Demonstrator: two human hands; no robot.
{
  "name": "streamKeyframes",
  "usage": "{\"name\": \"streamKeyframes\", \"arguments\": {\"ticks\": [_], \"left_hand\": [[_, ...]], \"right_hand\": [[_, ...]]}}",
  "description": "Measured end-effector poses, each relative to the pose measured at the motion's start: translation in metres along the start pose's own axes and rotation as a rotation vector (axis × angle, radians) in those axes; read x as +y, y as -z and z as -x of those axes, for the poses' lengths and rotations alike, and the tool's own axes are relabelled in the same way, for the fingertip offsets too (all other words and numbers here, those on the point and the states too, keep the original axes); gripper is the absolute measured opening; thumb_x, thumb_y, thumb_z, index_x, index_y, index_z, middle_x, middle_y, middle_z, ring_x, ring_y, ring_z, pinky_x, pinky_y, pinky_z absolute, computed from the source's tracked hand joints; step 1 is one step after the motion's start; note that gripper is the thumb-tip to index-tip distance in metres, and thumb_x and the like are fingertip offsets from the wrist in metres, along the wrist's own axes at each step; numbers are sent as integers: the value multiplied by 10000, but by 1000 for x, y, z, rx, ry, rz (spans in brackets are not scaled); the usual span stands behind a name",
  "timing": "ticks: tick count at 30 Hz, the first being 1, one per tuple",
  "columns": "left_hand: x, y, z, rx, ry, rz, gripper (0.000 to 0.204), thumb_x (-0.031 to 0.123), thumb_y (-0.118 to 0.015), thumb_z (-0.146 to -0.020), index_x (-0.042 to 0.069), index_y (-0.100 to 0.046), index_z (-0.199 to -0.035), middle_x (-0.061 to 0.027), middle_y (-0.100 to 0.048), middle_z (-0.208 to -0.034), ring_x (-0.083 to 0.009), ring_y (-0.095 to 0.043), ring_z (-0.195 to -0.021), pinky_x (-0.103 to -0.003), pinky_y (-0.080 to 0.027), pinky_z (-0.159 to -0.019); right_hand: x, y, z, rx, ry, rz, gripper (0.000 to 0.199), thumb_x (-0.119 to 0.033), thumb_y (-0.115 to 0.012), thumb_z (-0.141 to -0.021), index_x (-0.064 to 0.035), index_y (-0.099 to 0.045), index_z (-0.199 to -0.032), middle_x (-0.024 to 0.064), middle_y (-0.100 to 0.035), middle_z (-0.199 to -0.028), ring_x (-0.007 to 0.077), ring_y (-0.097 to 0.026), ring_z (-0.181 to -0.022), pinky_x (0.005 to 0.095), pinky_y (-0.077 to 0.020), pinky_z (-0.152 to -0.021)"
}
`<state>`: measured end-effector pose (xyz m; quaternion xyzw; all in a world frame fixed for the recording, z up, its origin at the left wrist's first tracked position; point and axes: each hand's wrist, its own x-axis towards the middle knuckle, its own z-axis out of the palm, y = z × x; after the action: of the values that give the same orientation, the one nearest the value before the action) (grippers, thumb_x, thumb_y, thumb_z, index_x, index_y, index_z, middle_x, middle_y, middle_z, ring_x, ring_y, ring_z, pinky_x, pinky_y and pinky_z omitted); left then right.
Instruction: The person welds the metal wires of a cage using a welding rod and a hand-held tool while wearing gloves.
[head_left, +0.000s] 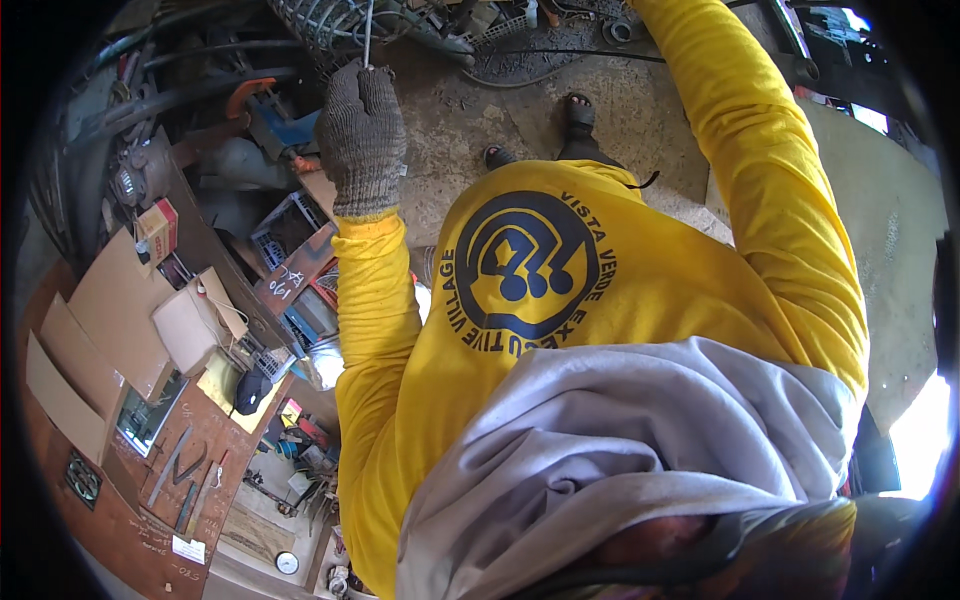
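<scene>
My left hand (361, 135), in a dark grey knitted glove, is raised at the upper left of the head view. Its fingers are closed around a thin straight metal rod (368, 38) that points away from me. Just past the glove lies a rounded wire guard or cage (318, 28) of metal bars, beside the rod; whether they touch I cannot tell. My right arm (740, 110), in a yellow sleeve, reaches up to the top edge, and the hand is beyond the picture.
A wooden worktop (140, 530) on the left carries hand tools and an opened cardboard box (110, 310). An orange and blue clamp-like tool (265, 110) lies among scrap near my left forearm. Black cable (560, 52) crosses the concrete floor (470, 125). A pale sheet (880, 230) stands at right.
</scene>
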<state>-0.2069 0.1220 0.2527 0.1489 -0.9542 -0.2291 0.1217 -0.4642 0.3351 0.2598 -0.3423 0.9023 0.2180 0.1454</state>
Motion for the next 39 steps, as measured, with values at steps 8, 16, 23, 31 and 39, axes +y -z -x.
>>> {"name": "streamKeyframes", "arguments": {"ticks": [8, 16, 23, 31, 39], "left_hand": [[-10, -11, -8, -7, -71, 43, 325, 310, -583, -1002, 30, -663, -1145, -139, -731, -893, -267, -705, -822, -373, -525, -759], [-5, -11, -9, -150, 79, 272, 315, 297, -598, -999, 4, -645, -1104, -88, -714, -790, -143, -658, -658, -309, -502, -645], [-12, -16, -13, -198, 85, 354, 327, 316, -598, -993, 23, -641, -1134, -64, -730, -787, -131, -632, -567, -298, -499, -558], [-10, -17, -14, -180, 51, 360, 357, 361, -600, -988, 42, -646, -1139, -53, -754, -795, -115, -608, -511, -268, -474, -506], [-17, -17, -16, -200, 35, 383, 355, 363, -598, -995, 34, -637, -1122, -55, -743, -775, -103, -574, -493, -261, -435, -481]], "right_hand": [[2, -23, 19, 513, -356, -550, 352, -285, -606, -967, -50, -682, -1219, 183, -709, -1138, 315, -664, -1134, 399, -516, -955], [-121, -72, 90, 213, -286, -2203, 469, -409, -599, -1010, -42, -645, -1298, 93, -695, -1153, 203, -641, -1035, 323, -502, -915], [-170, -74, 39, 21, 396, -3014, 479, -394, -528, -1047, -55, -566, -1383, 109, -602, -1347, 249, -565, -1212, 357, -447, -1051], [-178, -66, 21, -199, 797, -3287, 529, -398, -528, -1019, -99, -476, -1453, 103, -519, -1453, 312, -476, -1315, 480, -315, -1163], [-170, -50, 30, -349, 742, -3261, 500, -389, -526, -1012, -116, -487, -1430, 91, -521, -1420, 321, -499, -1236, 492, -355, -1112]]}}
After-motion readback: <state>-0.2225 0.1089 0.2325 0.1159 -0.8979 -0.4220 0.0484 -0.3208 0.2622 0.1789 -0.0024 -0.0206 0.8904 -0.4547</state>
